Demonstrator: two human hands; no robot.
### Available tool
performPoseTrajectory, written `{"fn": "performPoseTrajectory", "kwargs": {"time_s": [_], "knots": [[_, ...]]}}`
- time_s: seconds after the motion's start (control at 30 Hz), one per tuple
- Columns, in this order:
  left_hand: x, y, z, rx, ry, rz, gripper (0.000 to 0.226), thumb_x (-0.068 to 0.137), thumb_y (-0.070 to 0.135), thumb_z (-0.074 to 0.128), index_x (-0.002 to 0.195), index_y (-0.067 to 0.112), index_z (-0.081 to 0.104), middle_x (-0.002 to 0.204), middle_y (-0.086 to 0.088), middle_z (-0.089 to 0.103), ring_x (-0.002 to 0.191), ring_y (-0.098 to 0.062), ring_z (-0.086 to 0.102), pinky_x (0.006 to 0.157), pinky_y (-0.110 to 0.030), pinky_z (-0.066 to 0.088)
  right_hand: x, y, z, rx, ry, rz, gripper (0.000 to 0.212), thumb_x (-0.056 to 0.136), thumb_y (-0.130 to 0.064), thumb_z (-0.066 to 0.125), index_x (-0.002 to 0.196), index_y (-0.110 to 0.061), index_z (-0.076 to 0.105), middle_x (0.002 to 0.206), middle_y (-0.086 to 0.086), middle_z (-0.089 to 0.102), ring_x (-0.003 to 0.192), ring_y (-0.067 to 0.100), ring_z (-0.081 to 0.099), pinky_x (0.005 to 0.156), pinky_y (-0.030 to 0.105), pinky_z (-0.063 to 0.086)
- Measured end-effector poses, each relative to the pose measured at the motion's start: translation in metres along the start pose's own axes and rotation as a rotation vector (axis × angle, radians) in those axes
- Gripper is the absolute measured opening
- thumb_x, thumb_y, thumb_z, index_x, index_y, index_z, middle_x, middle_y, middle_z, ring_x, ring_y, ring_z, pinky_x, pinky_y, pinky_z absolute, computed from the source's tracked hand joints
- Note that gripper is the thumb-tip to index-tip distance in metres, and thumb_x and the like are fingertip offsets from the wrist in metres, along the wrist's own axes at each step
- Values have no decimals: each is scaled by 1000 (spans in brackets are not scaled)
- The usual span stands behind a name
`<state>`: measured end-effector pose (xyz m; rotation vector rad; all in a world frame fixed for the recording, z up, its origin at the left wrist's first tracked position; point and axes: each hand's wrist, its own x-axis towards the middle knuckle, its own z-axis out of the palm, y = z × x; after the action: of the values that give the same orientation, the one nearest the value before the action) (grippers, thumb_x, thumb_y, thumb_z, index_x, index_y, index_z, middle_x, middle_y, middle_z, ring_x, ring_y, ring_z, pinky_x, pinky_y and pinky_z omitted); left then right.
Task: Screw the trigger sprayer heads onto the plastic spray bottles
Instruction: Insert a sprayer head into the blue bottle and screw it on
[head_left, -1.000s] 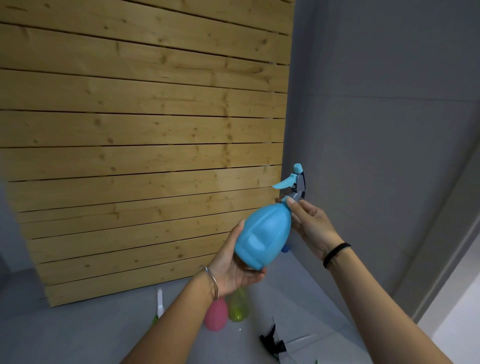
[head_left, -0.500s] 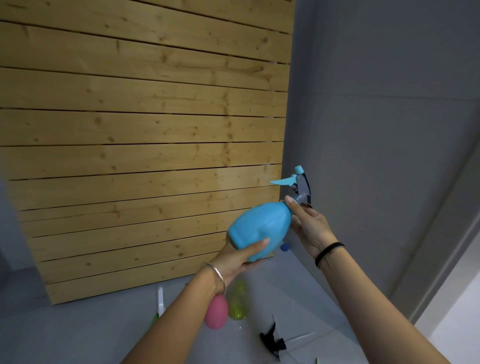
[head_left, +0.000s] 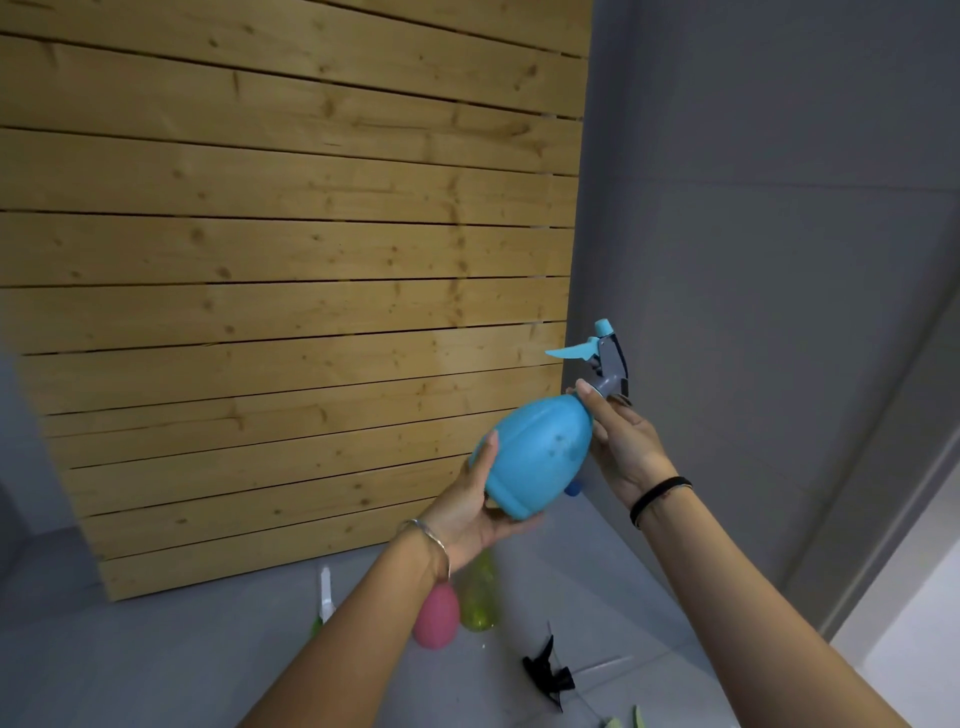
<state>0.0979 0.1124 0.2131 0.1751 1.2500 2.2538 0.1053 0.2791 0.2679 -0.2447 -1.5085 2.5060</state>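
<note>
I hold a blue plastic spray bottle (head_left: 535, 457) up in the air, tilted with its neck toward the upper right. My left hand (head_left: 475, 512) cups its base from below. My right hand (head_left: 621, 441) pinches the grey collar of the trigger sprayer head (head_left: 602, 358), which sits on the bottle's neck with its blue trigger pointing left. On the floor below lie a pink bottle (head_left: 437, 616) and a yellow-green bottle (head_left: 479, 597), both partly hidden by my left forearm. A loose black sprayer head (head_left: 548, 673) lies to their right.
A wooden slat panel (head_left: 291, 291) leans against the grey wall (head_left: 753, 234) straight ahead. A white-tipped sprayer part (head_left: 325, 597) lies on the grey floor at the left of the pink bottle. Something pale green (head_left: 623, 722) peeks in at the bottom edge.
The bottle has turned in my hands and my left hand has shifted its hold around the base. The sprayer head stays pinched by my right fingers at the neck.
</note>
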Motion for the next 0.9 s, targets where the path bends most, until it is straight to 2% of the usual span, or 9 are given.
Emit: {"fn": "performPoseTrajectory", "kwargs": {"time_s": [0.07,0.1,0.2,0.3,0.4,0.53,0.67,0.83,0.9], "knots": [[1,4,0,-5,7,131,76,56,41,86,121,21,53,131,-9,57,108,-24,63,72,-35,58,0,0,-3,7,6,13,42,81,-22,71,116,-1,61,112,14,66,91,19,66,86,29,53],[1,5,-1,-9,-13,124,81,53,46,86,123,20,54,130,-9,60,110,-23,63,77,-36,58,0,1,-4,4,-2,15,40,81,-22,71,114,-2,62,111,14,67,90,18,67,85,28,53],[-1,2,-2,-29,0,-131,74,70,74,52,122,21,55,123,-15,62,105,-32,64,88,-50,54,1,6,-2,-61,-1,-6,32,80,-22,73,107,-8,63,110,12,66,90,18,66,86,29,53],[1,-2,-5,-9,7,-24,56,73,50,66,121,24,52,125,-11,58,102,-27,64,72,-42,59,2,8,0,-137,102,-35,36,76,-26,76,103,-12,58,108,10,63,98,21,63,95,36,51],[-1,3,-5,74,45,170,55,67,23,79,117,26,55,124,-5,61,102,-19,65,69,-30,58,3,12,-1,-128,151,-33,41,75,-27,77,105,-9,55,109,13,64,102,24,65,97,35,51],[-6,2,-6,9,52,-42,64,65,59,68,118,24,57,108,-7,72,88,-22,73,70,-38,59,-1,17,6,-235,44,-13,52,77,-35,74,115,-3,58,109,12,62,104,26,61,100,42,49],[-6,5,-9,-124,201,-96,61,68,57,67,114,19,59,102,-11,69,89,-27,68,67,-40,58,-3,11,10,-202,-283,1,38,89,-26,61,123,-10,58,120,3,65,113,16,60,102,34,45],[-8,11,-17,-77,163,-2,69,67,53,69,126,20,54,119,-12,64,107,-29,63,76,-44,59,-4,14,12,-267,-226,-115,23,88,-25,61,110,-17,66,116,-1,71,110,11,65,88,20,53],[-12,14,-21,-128,82,-95,73,68,64,62,125,19,55,123,-17,60,107,-36,62,81,-52,56,-5,14,12,-292,-250,-134,21,87,-26,63,107,-20,68,114,-3,72,108,10,66,86,20,54]]}}
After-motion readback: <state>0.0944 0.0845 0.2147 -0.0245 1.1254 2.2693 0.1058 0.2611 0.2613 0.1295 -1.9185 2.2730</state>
